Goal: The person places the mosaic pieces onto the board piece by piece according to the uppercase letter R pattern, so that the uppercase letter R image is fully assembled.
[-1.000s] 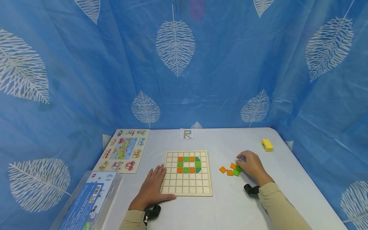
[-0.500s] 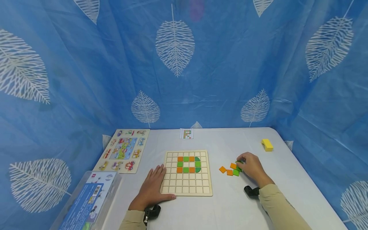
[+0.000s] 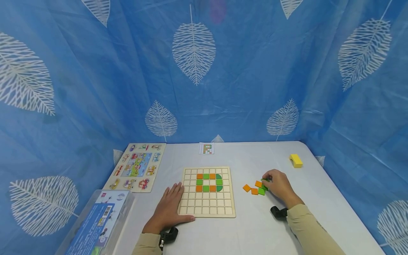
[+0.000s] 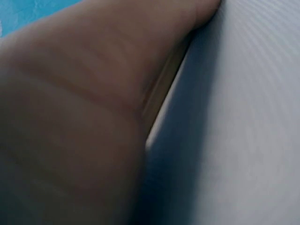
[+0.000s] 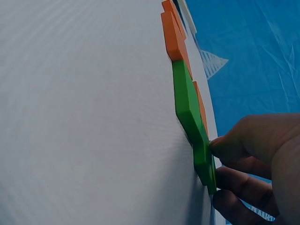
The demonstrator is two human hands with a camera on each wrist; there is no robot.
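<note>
Grid board [image 3: 207, 210] between picture puzzle [image 3: 137, 165] and loose tiles [image 3: 254, 191]; card [image 3: 206, 148] behind board.

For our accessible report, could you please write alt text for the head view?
A person's right hand pinches a green tile in a loose cluster of orange and green tiles on a white table, while the left hand rests against a wooden grid board whose tiles form a ring. Nearby lie a picture card, puzzle board, flat case and yellow block.

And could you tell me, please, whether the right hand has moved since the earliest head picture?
Yes, slightly: judged against the yellow block, the right hand has shifted down in the head view, toward the green tiles.
</note>
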